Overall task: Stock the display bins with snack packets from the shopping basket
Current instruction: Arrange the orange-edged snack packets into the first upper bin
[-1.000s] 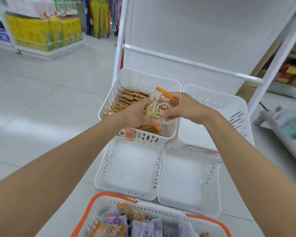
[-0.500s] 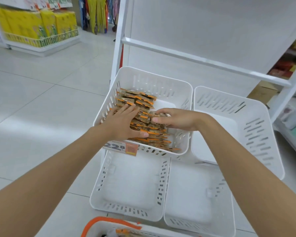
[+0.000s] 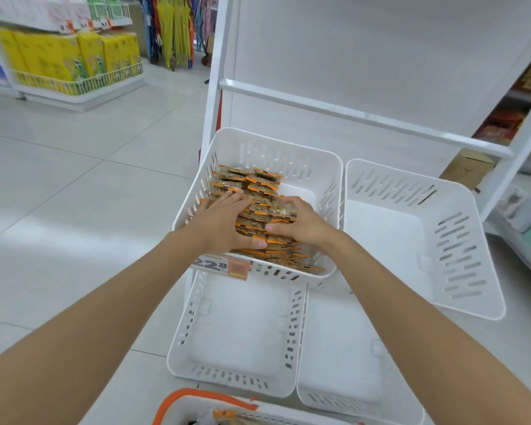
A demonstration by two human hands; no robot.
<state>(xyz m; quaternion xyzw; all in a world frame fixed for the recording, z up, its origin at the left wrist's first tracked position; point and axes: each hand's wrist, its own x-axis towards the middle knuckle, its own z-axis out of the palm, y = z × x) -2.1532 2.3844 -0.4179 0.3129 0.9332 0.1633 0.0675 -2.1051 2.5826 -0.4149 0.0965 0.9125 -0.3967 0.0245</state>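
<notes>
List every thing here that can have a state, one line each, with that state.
upper left bin, partly filled with snack packets
upper right bin, empty
lower left bin, empty
lower right bin, empty
left hand, flat on the packets
right hand, fingers curled on the packets
shopping basket, holding more packets

Left grip point(image 3: 224, 223): palm down on the snack packets point(image 3: 258, 182), fingers straight.
Right grip point(image 3: 302, 223): just beside the left grip, fingers curled over the top packets.
Filled bin point(image 3: 276, 142): under both grips; price tag point(image 3: 224, 265) on its front wall, below the left grip.
Side bin point(image 3: 472, 271): right of the right grip.
Shopping basket point(image 3: 203, 400): orange-rimmed, well below both grips.
</notes>
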